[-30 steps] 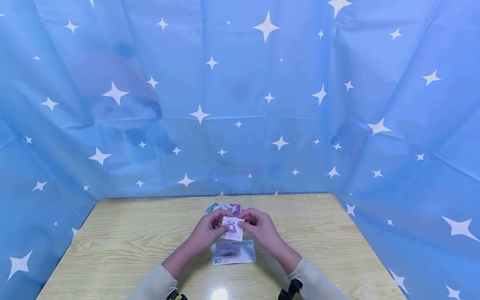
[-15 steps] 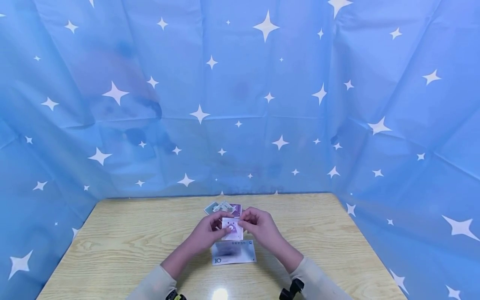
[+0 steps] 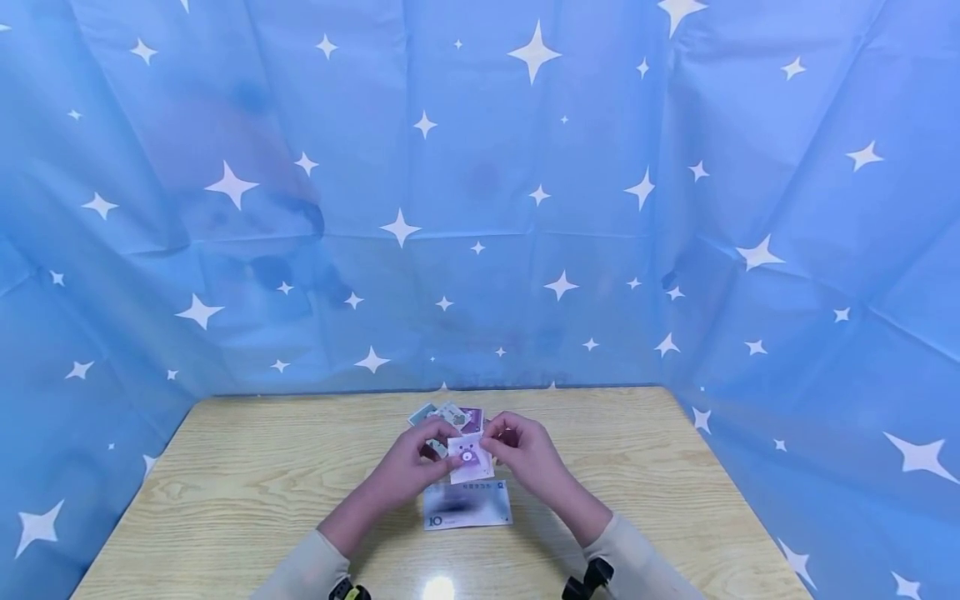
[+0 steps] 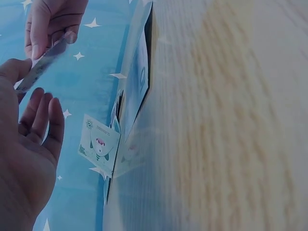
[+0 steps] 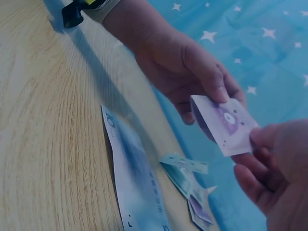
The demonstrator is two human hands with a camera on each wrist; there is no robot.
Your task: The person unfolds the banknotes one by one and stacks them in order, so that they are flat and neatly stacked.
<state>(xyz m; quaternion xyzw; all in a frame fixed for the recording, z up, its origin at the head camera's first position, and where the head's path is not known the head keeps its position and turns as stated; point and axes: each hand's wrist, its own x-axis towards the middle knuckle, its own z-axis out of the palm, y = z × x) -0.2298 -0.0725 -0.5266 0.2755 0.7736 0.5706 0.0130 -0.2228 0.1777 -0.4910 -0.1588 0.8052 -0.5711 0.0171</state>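
Looking down from the head camera, I see both hands held close together over the middle of the counter point(image 3: 247, 467), with a small folded purple note point(image 3: 469, 458) between them. The left hand point(image 3: 415, 462) pinches its left edge and the right hand point(image 3: 521, 454) pinches its right edge. Compared with a second ago the note has tipped: its lower end now swings toward the right and it sits a touch lower, just above the blue ten note point(image 3: 468, 506) lying flat on the counter. I take that as the fold being worked or tightened, not yet set down. A little pile of folded notes point(image 3: 448, 414) waits just beyond the hands.

From the left wrist camera, the left hand point(image 4: 24, 144) has its thumb up against the note's edge point(image 4: 41, 70) while the other fingers point(image 4: 45, 120) fan out loosely below. The right hand point(image 4: 53, 21) grips the far end. Another folded note point(image 4: 98, 147) stands at the counter's edge.

From the right wrist camera, the purple note point(image 5: 224, 122) is clear of the counter, thumb and fingers of the left hand point(image 5: 183, 72) clamped on one end, right fingertips point(image 5: 262, 139) nipping the corner opposite. The ten note point(image 5: 137, 183) and folded pile point(image 5: 187, 178) lie beneath.
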